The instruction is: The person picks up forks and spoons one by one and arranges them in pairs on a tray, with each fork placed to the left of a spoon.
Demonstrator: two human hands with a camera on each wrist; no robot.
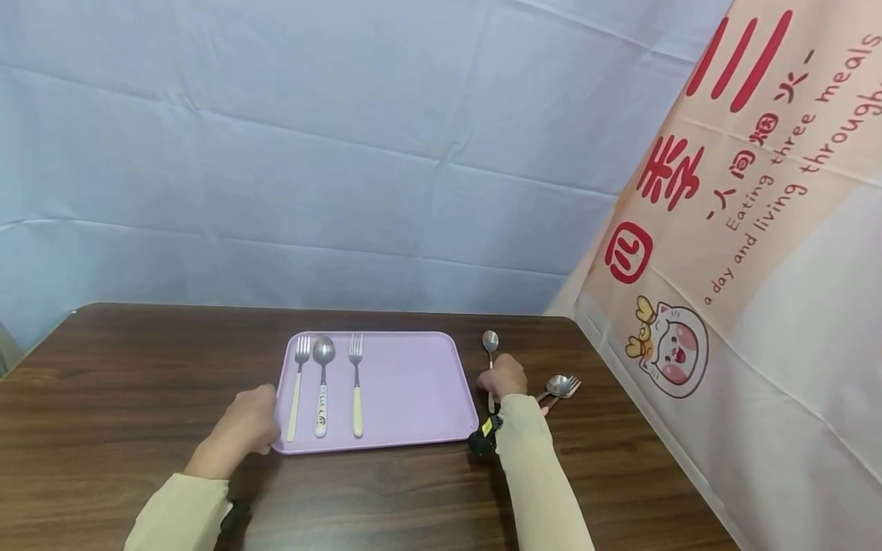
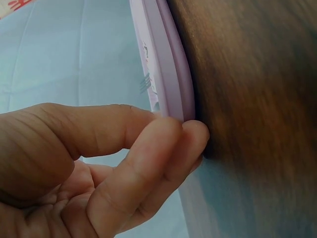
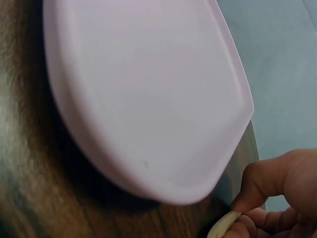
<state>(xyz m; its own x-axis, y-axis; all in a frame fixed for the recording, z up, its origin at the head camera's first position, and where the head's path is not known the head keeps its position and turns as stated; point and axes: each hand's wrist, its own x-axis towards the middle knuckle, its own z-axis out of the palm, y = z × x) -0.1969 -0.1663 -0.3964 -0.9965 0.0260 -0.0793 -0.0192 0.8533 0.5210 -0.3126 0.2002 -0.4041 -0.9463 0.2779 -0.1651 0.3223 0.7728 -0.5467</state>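
A lilac tray lies on the table, bearing a fork with a pale handle, a spoon with a patterned handle and another fork side by side on its left half. My left hand pinches the tray's left rim between thumb and fingers, as the left wrist view shows. To the right of the tray, my right hand pinches the handle of a spoon, whose bowl points to the back of the table. In the right wrist view the spoon's pale handle end shows beneath the fingers.
Right of my right forearm, another spoon and a fork lie close together, their handles partly hidden by the sleeve. The dark wooden table meets a pale blue cloth behind and a printed cloth at right.
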